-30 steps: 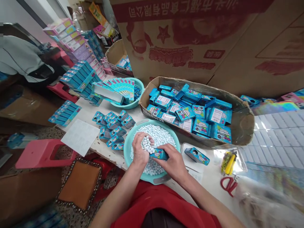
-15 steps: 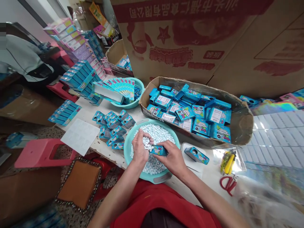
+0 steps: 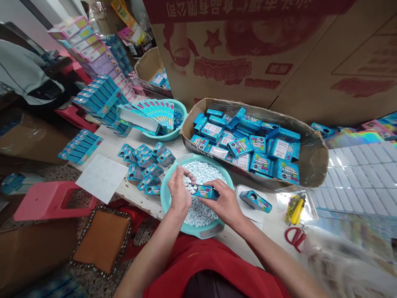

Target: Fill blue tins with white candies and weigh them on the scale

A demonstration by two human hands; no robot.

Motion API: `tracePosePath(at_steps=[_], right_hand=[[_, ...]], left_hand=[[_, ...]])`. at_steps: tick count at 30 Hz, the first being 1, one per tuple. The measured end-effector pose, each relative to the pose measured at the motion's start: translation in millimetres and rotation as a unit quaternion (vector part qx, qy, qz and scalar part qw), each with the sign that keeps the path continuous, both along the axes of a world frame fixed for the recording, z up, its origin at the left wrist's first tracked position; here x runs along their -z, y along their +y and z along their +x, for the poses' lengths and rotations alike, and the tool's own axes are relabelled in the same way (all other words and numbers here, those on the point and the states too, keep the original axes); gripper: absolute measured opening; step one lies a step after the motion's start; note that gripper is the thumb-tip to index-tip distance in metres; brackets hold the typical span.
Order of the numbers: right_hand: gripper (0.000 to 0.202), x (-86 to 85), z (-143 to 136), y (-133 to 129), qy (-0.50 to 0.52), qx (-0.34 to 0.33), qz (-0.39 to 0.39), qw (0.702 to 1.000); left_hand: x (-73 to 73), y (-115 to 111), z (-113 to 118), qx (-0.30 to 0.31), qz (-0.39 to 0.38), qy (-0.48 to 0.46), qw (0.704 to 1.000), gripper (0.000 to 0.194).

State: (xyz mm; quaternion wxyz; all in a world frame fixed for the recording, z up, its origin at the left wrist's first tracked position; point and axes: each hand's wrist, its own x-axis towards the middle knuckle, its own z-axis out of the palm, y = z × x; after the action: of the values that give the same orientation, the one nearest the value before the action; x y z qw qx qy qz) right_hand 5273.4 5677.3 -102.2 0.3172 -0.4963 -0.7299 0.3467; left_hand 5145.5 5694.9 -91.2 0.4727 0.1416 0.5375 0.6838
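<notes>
My left hand [image 3: 180, 194] is cupped around a handful of small white candies [image 3: 189, 185]. In my right hand [image 3: 223, 203] a small blue candy box [image 3: 205, 191] is gripped on its side, its end turned toward the cupped candies and touching or nearly touching them. Both hands are over a turquoise basin [image 3: 166, 198], which holds a heap of the same white candies [image 3: 198, 215]. On a white tray or scale [image 3: 248, 213] to the right lies another blue box [image 3: 256, 201] with a round hole in its end.
Several blue boxes [image 3: 149, 165] stand left of the basin. Behind it, a long open carton [image 3: 313, 165] holds many more. Another turquoise basin [image 3: 181, 132] carries fanned flat packaging. Red scissors [image 3: 295, 239] and a yellow tool [image 3: 297, 211] lie right. A pink stool [image 3: 40, 200] stands left.
The view has shifted slightly. Fewer candies show in my left hand, whose fingers have tipped a little toward the box. My right hand keeps holding the box.
</notes>
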Motion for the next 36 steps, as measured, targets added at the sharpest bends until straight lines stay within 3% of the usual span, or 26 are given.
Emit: tracePosePath(at_steps=[18, 25, 28, 34, 36], right_hand=[[0.032, 8.6, 2, -6, 0.007, 0.016, -0.017, 1.0], [0.029, 20.6, -1, -6, -0.005, 0.024, -0.052, 0.998], [0.031, 19.3, 0, -7, 0.019, 0.027, -0.055, 0.998], [0.033, 10.8, 12, -10, 0.146, 0.027, -0.07, 0.986], [0.035, 10.9, 18, -10, 0.182, 0.026, -0.089, 0.979]], left_hand=[[16.7, -1, 5, 0.019, -0.014, -0.004, 1.0, 0.041], [29.0, -2, 7, 0.028, -0.048, 0.02, 0.998, 0.042], [22.3, -4, 8, 0.03, -0.045, 0.007, 0.999, 0.044], [-16.0, -9, 5, 0.042, 0.005, -0.036, 0.998, 0.045], [-19.4, -8, 1, 0.04, 0.019, -0.046, 0.998, 0.045]])
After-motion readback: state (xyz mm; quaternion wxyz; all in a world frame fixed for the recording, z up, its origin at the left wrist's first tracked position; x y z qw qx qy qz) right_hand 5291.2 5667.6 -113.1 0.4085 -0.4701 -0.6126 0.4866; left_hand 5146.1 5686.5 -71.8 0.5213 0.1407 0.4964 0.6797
